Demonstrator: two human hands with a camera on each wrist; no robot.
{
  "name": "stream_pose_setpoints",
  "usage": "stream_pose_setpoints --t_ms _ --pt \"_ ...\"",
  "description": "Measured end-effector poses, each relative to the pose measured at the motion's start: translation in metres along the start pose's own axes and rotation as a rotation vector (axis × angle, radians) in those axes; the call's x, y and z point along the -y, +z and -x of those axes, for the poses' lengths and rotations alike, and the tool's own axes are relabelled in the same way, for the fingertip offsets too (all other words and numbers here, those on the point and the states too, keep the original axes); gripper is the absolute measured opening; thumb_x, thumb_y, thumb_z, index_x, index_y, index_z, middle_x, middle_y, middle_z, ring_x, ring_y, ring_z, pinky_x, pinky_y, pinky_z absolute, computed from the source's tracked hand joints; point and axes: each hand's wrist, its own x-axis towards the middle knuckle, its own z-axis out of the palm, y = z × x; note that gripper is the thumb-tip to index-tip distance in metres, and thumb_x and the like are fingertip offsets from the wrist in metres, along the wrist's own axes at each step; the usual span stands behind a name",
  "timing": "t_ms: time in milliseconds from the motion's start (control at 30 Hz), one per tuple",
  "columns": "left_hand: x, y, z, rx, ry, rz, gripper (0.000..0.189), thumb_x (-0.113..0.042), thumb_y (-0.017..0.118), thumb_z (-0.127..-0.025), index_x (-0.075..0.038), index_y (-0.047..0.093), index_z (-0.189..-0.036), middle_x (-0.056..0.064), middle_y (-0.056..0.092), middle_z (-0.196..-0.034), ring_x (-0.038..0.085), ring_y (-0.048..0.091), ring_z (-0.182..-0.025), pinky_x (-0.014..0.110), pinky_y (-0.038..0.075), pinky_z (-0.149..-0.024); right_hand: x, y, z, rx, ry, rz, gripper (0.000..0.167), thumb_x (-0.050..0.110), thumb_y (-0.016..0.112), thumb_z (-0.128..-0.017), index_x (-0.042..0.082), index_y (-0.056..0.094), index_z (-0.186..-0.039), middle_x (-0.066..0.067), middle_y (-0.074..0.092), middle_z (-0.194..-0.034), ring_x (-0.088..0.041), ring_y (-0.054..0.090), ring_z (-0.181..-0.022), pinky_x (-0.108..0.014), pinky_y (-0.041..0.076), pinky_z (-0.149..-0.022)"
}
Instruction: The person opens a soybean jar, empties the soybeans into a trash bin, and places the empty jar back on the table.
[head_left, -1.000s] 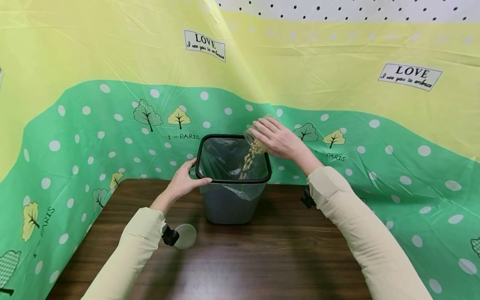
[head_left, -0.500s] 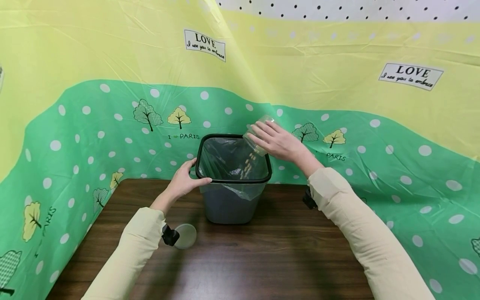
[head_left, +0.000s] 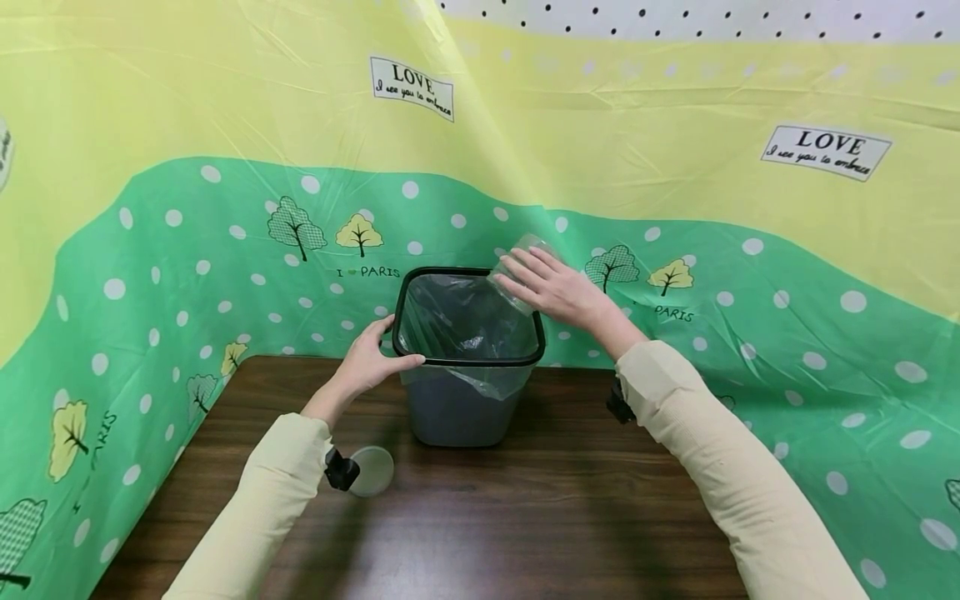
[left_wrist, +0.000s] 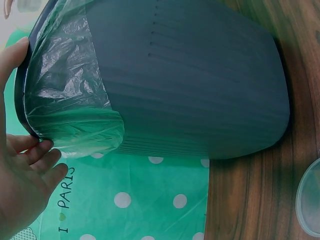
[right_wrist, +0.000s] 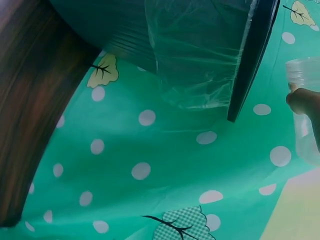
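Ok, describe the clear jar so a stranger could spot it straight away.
Find the dark grey bin on the brown table. At the far right corner of its black rim, the right hand holds the clear jar tilted. Unlike the flat round disc on the table, it is cylindrical and held up.

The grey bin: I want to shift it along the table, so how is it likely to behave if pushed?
The grey bin looks plastic, so it is probably light for its size. It narrows toward its base, so a push at the rim may tip it. The clear liner hangs loose and wrinkled, so it seems floppy and could slip.
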Motion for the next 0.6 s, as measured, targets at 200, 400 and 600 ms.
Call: stream_pose_setpoints --t_ms 200,400,600 --pt "0.0 0.001 0.0 -0.002 0.003 0.013 0.096 -0.05 0.07 -0.073 -0.011 0.02 -0.145 0.012 0.018 -0.149 0.03 0.015 -0.136 0.053 0.024 -0.104 0.003 0.007 0.005 -0.073 0.081 -0.069 0.069 0.008 0.074 -0.069 0.0 0.043 -0.131 -0.022 0.045 -0.131 -0.037 0.041 -0.12 -0.046 0.031 -0.103" --pt "0.0 0.001 0.0 -0.002 -0.001 0.029 0.096 -0.05 0.07 -0.073 -0.013 0.02 -0.145 0.011 0.018 -0.149 0.029 0.015 -0.136 0.053 0.023 -0.104 0.006 0.013 0.012 -0.067 0.13 -0.106 0.079 0.014 0.078 -0.061 -0.002 0.043 -0.13 -0.023 0.047 -0.126 -0.038 0.043 -0.117 -0.046 0.033 -0.1" --pt "0.001 0.001 0.001 0.001 -0.002 0.03 0.097 -0.051 0.07 -0.072 -0.012 0.02 -0.145 0.011 0.018 -0.149 0.029 0.015 -0.136 0.053 0.023 -0.104 0.006 0.011 0.008 -0.151 0.157 -0.107 0.077 0.011 0.079 -0.062 -0.002 0.044 -0.129 -0.023 0.047 -0.127 -0.038 0.042 -0.118 -0.047 0.033 -0.1"
